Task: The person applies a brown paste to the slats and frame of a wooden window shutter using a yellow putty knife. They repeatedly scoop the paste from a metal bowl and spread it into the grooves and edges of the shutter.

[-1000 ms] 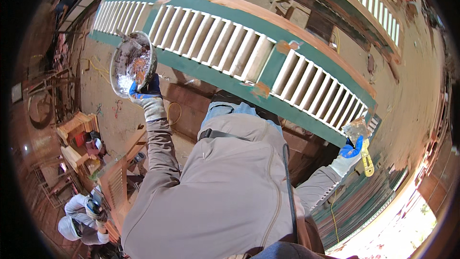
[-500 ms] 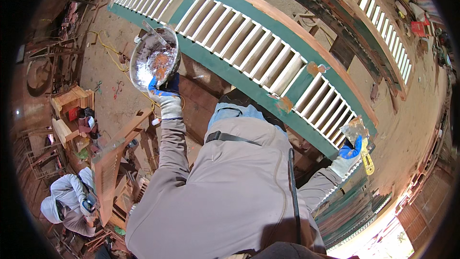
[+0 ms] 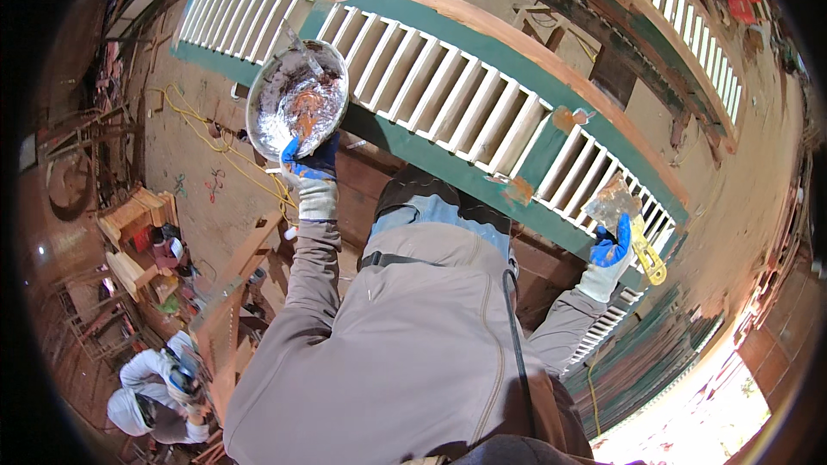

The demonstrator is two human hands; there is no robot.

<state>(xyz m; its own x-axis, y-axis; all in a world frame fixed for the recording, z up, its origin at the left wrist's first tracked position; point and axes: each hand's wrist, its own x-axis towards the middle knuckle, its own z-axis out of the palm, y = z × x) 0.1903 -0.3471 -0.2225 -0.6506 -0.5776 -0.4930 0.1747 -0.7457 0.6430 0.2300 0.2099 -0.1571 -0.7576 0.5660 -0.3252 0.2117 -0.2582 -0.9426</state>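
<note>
My left hand (image 3: 312, 168), in a blue-and-white work glove, grips the lower rim of a round metal bowl (image 3: 263, 125). Reddish-brown paste (image 3: 306, 108) is smeared inside it, and a flat metal blade (image 3: 303, 50) leans over its far rim. In my right glove (image 3: 610, 248) is a putty knife (image 3: 648, 251) with a yellow handle; its wide, paste-stained blade is over the slats at the panel's right end. The long green louvred panel (image 3: 413, 133) with white slats lies across in front of me. Brown paste patches (image 3: 519, 191) mark its green frame.
Beyond lies another slatted frame (image 3: 689, 43). On the ground at left are a yellow cable (image 3: 194, 112) and a wooden crate-like piece (image 3: 138, 220). A co-worker (image 3: 159, 387) bends over a wooden piece with a power tool at lower left. Green slatted panels (image 3: 637, 362) lie at lower right.
My right hand with the putty knife has moved left, over the slats. The bowl in my left hand has shifted right and overlaps the panel more. The whole view has turned slightly.
</note>
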